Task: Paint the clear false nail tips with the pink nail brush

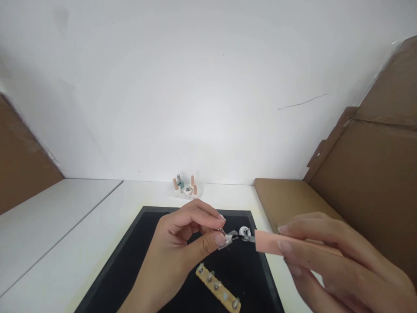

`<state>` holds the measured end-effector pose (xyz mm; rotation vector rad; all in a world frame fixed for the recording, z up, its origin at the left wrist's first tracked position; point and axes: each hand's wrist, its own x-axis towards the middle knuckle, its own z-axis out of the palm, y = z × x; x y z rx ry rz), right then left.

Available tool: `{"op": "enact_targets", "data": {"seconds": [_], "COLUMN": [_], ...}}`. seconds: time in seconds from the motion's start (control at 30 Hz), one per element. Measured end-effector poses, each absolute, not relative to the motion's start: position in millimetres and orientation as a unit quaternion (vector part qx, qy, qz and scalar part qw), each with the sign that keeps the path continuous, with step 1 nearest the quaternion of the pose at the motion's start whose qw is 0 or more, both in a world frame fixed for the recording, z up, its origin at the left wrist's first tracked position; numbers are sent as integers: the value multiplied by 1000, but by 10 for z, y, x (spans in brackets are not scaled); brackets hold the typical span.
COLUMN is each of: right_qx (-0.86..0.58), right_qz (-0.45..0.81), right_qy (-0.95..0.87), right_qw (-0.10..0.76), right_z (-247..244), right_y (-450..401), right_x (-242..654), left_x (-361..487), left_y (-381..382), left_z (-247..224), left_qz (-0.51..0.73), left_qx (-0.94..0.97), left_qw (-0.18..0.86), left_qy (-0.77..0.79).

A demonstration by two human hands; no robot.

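My left hand (184, 248) pinches a small white and clear piece (228, 239) with a dark part between thumb and forefinger; its exact kind I cannot make out. In my right hand (339, 256), thumb and fingers are closed on a flat pink nail file (269, 243). The file's front end comes close to the small piece, and I cannot tell whether they touch. Just behind that gap lies a small round white thing (244, 231) with dark marks. Below my left hand, a tan strip (220, 287) with several metal studs lies slanted on the black mat (156, 234).
Several small nail polish bottles (194, 189) with pink and grey caps stand in a clear holder at the back of the white table (81, 217). Brown cardboard (374, 165) walls the right side, with a flat cardboard piece (286, 200) below it. More cardboard (22, 152) stands left.
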<state>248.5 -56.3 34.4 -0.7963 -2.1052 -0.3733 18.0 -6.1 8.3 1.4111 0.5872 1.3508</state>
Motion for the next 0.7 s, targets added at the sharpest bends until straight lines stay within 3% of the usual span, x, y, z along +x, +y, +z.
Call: {"op": "enact_targets", "data": {"seconds": [0.27,0.5,0.7], "right_qx": [-311,-296,-307], "right_qz": [-153,-121,-97], "right_qy": [-834,-855,-863], "right_qw": [429,409,389], "right_z": [314,359,365], "right_y": [-558,-579,-544], "right_x": [2554,2541,2492], "left_x": [154,222,248], "left_y": [-49,-56,-85], "left_z": [74,102,110], "left_qz": [566,600,598], "left_qx": [592,649,681], "left_qw": [517,373,312], "left_qy": [251,282,284]}}
